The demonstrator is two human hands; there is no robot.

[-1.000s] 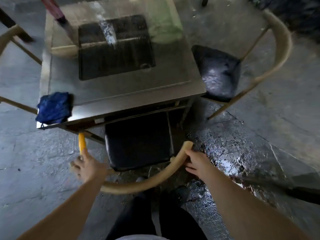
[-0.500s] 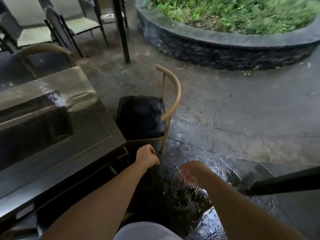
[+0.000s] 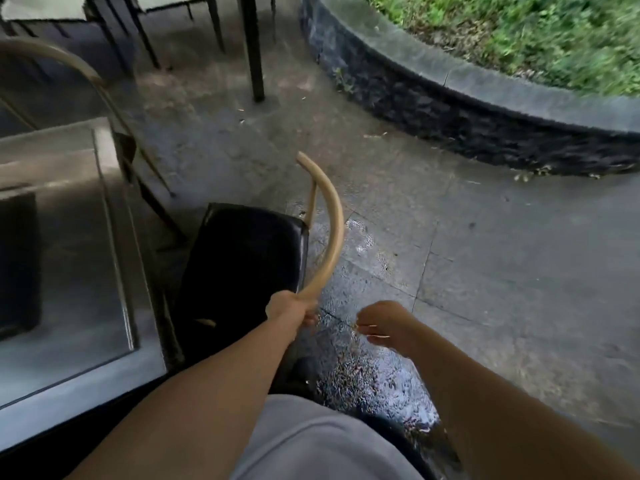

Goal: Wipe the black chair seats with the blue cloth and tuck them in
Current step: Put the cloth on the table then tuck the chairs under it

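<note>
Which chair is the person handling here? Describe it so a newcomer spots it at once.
Start at the glass-topped table. At its right edge stands the chair with a black seat. Unlike the chair behind it, its curved tan backrest is gripped by the left hand.

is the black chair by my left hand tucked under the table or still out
Out. Most of the black seat shows beside the table edge, uncovered.

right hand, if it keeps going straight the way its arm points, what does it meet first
Probably the curved wooden backrest of the black chair, near where the left hand grips it. The right hand is empty, fingers loosely curled. Depth is unclear, so it might pass over wet floor.
</note>
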